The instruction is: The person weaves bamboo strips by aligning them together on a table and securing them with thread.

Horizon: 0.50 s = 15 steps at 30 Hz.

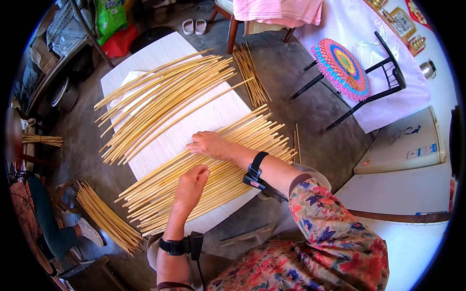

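Long, thin yellow-tan sticks (160, 208) lie side by side in a near pile, slanting across a pale table (233, 99). On the far edge of this pile rests my right hand (211, 145), palm down, its fingers bent and closed about an outer stick. Nearer me, my left hand (191, 186) is just above the sticks, with thumb and fingers drawn together. Whatever it may hold is hidden. Beyond my hands lies a second, looser pile of similar sticks (170, 104), partly over a white sheet (131, 94). Both wrists wear black straps with small devices.
More stick bundles lie on the floor, at the left (107, 216) and beyond the table (252, 75). A black chair (342, 70) with a colourful round cushion stands at the right, near a white fridge (403, 145). At the far left, another person's shoe (91, 232) shows.
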Motion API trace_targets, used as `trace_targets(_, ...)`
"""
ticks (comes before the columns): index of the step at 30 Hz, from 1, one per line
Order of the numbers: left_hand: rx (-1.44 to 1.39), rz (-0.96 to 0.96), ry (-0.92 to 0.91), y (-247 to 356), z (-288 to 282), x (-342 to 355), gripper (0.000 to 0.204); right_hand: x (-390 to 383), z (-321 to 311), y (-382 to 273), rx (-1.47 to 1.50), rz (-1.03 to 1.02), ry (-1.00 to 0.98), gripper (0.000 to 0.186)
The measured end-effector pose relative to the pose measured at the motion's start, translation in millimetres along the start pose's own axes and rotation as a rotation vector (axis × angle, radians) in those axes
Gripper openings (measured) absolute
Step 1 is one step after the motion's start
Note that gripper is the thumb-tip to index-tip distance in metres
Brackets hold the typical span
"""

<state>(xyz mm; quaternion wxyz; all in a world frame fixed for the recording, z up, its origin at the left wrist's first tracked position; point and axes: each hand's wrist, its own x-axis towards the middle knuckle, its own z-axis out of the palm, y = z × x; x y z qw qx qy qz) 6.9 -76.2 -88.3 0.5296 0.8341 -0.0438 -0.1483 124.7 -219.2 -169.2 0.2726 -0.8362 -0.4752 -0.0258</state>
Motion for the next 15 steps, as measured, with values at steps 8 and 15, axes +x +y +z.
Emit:
trace_targets(8, 0.021, -0.008, 0.003, 2.8, -2.6, 0.6, 0.023, 0.3, 5.4, 3.4, -0.057, -0.024, 0.027, 0.021)
trace_targets(15, 0.091, 0.002, 0.059, -5.7, -17.0, 1.4, 0.022, 6.9, -5.2, -4.3, -0.085, 0.073, -0.134, 0.027)
